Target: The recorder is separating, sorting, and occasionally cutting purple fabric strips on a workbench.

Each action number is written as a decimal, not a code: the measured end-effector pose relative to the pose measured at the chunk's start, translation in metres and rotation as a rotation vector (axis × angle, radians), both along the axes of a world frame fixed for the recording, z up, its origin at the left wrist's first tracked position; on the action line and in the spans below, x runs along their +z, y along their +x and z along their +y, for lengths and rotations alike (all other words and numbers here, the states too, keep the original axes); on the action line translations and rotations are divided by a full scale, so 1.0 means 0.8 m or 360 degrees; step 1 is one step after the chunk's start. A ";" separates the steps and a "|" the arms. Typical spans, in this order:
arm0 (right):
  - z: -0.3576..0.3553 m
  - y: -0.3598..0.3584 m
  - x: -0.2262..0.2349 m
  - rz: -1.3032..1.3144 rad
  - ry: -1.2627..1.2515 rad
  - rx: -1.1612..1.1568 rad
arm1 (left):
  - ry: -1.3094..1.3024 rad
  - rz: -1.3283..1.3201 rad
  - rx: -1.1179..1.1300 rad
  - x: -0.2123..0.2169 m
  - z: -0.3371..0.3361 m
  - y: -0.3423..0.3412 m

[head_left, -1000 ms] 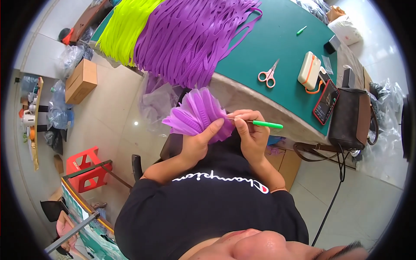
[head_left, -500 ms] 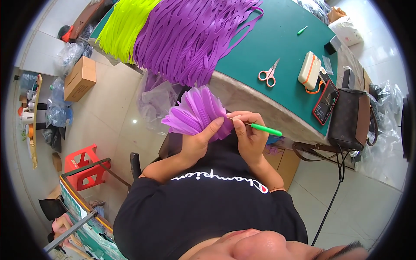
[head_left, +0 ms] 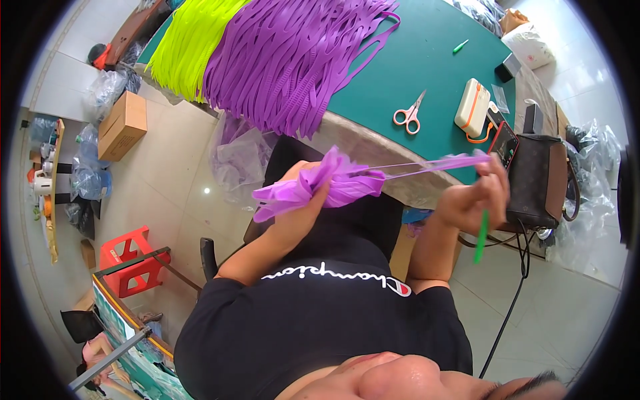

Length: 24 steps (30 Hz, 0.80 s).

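My left hand [head_left: 301,208] is closed round a bundle of thin, soft light-purple strips [head_left: 350,188], gathered in front of my chest. Off to the right, my right hand [head_left: 475,195] pinches the end of a purple strip [head_left: 460,161], drawn out thin and taut from the bundle. A slim green-handled tool [head_left: 481,239] points down from the same hand; its tip is not visible. Blur softens the right fingers. Beyond the hands, darker purple rubbery straps [head_left: 273,70] lie heaped on the green tabletop [head_left: 373,93], beside bright yellow-green straps [head_left: 188,50].
Pink-handled scissors [head_left: 408,119], a cream case with an orange strap [head_left: 472,107] and a phone [head_left: 509,148] lie on the table's right part. A brown handbag [head_left: 533,183] is at its corner. Floor items include a red stool [head_left: 137,267] and a cardboard box [head_left: 122,127].
My right hand has swung away to the right, drawing a strip out from the bundle. The green tool has turned from lying sideways to pointing down. The fanned bundle has bunched together.
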State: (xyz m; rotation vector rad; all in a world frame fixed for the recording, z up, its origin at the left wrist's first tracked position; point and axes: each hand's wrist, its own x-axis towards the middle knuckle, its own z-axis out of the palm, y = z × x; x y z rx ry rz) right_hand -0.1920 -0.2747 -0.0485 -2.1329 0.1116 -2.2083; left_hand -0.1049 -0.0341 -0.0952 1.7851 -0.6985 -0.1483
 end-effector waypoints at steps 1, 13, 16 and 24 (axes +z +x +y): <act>-0.012 -0.006 0.011 0.0001 -0.0002 -0.0001 | 0.0038 -0.0057 -0.0004 0.002 0.001 0.003; 0.067 0.002 -0.007 0.1022 0.1015 0.1171 | -0.0868 0.1466 -0.0196 0.047 -0.013 -0.016; 0.098 -0.010 -0.023 0.0869 0.0876 0.1298 | -0.0988 0.1366 -0.0046 0.037 -0.020 -0.023; 0.104 -0.003 -0.032 0.0848 0.0317 0.1170 | -0.0889 0.1086 0.0056 0.031 -0.021 -0.024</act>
